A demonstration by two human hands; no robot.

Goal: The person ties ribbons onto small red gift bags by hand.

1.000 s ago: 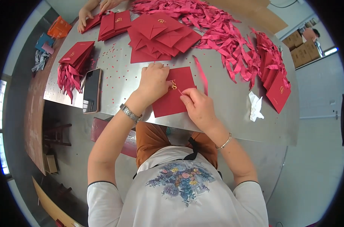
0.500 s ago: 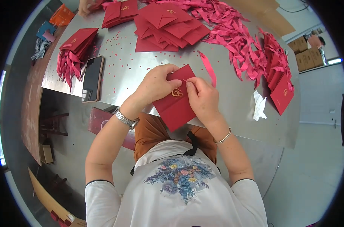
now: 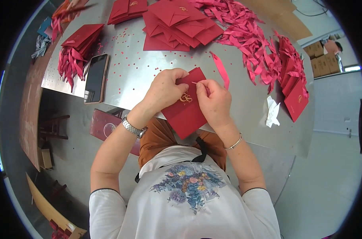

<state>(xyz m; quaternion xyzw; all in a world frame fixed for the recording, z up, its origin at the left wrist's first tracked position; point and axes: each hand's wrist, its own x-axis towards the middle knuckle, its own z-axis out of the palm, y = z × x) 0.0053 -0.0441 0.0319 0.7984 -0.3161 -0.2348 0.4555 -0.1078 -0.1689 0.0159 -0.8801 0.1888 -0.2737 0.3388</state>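
One smooth metal table (image 3: pixel 244 111). Satiny pink ribbon heap (image 3: pixel 234 34) and ribbonless red envelope pile (image 3: pixel 181 26) remain, I judge; ribboned left stack (image 3: pixel 80 38) and right stack (image 3: pixel 295 99) look done. Flat card envelope (image 3: pixel 185 117), likely partway, over the near edge: left hand (image 3: pixel 165 87) clasps its side; right hand (image 3: pixel 215 99), beside a loose ribbon strip (image 3: pixel 220 71), pinches a thin pale tip (image 3: pixel 194 82).

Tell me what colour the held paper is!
The paper is red with a gold emblem; best in head view.

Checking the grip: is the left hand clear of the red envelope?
No, the left hand grips the red envelope, its thumb on the gold-marked face.
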